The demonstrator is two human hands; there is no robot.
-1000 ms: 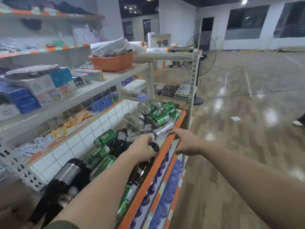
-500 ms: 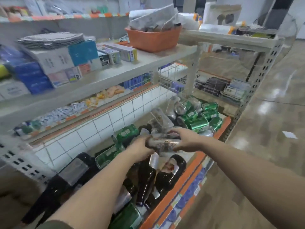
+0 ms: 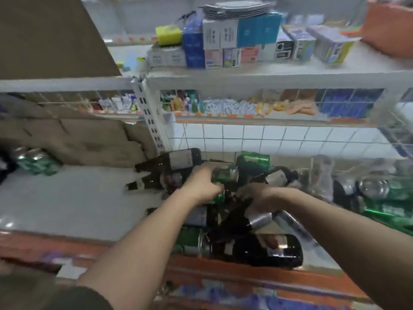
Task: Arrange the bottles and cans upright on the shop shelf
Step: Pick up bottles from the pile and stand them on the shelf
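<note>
Head view, blurred by motion: the white shelf board (image 3: 67,198) carries a heap of drinks lying on their sides in its middle and right part. Its left half is bare between the heap and a cluster of green cans (image 3: 38,163) at the far left. An orange front lip (image 3: 245,272) bounds the board on the near side and a white tiled back panel (image 3: 279,139) on the far side. A perforated white upright post (image 3: 149,113) stands at the back, just left of the heap. Crumpled brown cardboard (image 3: 67,139) leans behind the bare stretch, and the upper white shelf (image 3: 268,79) overhangs everything.

The left hand (image 3: 201,184) has its fingers wrapped round a green aluminium can (image 3: 225,175), which lies sideways on top of the heap, just in front of a second green can (image 3: 253,161) at the back. The right hand (image 3: 257,198) is in the heap just beside it, fingers curled down over dark bottle necks and a silver can (image 3: 260,220); whether they grasp any of these cannot be told. A dark glass bottle with a pale label (image 3: 257,251) lies along the orange lip, and another dark bottle with a white label (image 3: 176,161) lies near the tiles. More green cans (image 3: 391,198) are piled to the right.

Every label, and the print on the stacked white and blue cartons (image 3: 245,39) above, is too smeared to read.
</note>
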